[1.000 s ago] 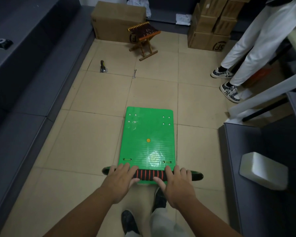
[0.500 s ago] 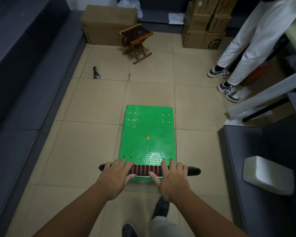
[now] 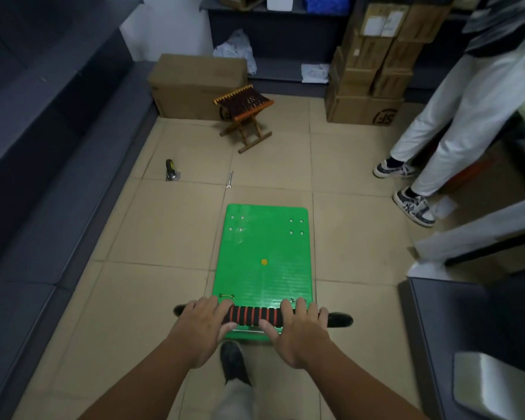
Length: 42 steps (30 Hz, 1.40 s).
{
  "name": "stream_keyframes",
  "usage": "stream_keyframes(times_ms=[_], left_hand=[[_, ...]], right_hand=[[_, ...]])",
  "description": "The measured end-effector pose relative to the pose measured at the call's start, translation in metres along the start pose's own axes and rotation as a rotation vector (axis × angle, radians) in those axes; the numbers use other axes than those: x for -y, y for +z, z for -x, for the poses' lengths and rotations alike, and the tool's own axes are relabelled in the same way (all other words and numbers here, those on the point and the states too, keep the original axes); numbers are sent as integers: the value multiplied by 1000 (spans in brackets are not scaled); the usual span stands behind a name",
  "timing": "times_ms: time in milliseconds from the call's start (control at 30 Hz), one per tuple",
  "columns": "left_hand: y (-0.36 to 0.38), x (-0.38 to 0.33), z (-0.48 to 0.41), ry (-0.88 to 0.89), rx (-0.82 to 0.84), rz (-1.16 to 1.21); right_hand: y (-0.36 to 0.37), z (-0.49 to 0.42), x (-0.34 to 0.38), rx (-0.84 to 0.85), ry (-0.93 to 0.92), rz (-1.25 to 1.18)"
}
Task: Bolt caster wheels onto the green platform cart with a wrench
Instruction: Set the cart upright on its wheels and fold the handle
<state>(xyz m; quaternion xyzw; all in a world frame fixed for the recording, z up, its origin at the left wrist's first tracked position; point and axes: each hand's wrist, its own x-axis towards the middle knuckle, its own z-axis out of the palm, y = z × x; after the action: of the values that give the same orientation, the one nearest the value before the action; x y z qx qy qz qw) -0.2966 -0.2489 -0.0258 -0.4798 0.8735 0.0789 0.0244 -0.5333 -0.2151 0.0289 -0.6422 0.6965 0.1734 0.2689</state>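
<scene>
At the near edge of the tiled floor, just ahead of the person's own shoe, both hands are closed over the handle. The left hand curls round the bar at the left end of the red-and-black foam grip. The right hand curls round its right end, with both thumbs tucked under.

The green platform cart stretches away from that bar, deck up and flat to the floor, with two clusters of bolt holes at its far end. No caster wheel shows, and I cannot tell whether any are fitted underneath.

- **Scraping:** if the deck rests bare on the tile, a shove through the handle would likely scrape it along the floor.
- **Loose wheels:** if the wheels are only loosely bolted, the same load could work them crooked.
- **Hitting the wrench:** the wrench lies just beyond the cart's far left corner, apart from it. A forward push would probably ride over it or kick it out of reach.
- **Tipping over:** turning the deck over by the handle alone risks the far edge skating sideways. That could carry it toward the bystander's sneakers at the right.

A black-and-yellow tool lies further left. The folding stool stands beyond, well clear unless the cart travels far.
</scene>
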Motion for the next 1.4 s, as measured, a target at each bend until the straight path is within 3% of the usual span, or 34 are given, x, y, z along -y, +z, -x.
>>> stream_keyframes(times_ms=[167, 867, 1200, 1400], left_hand=[[-10, 24, -71, 54, -98, 29], [-65, 145, -403, 29, 11, -67], [-76, 180, -494, 16, 18, -32], [-67, 192, -518, 59, -116, -55]], right_hand=[[-43, -61, -8, -18, 25, 15], [-258, -339, -41, -33, 9, 97], [-318, -420, -49, 0, 23, 98], [-338, -435, -49, 24, 41, 88]])
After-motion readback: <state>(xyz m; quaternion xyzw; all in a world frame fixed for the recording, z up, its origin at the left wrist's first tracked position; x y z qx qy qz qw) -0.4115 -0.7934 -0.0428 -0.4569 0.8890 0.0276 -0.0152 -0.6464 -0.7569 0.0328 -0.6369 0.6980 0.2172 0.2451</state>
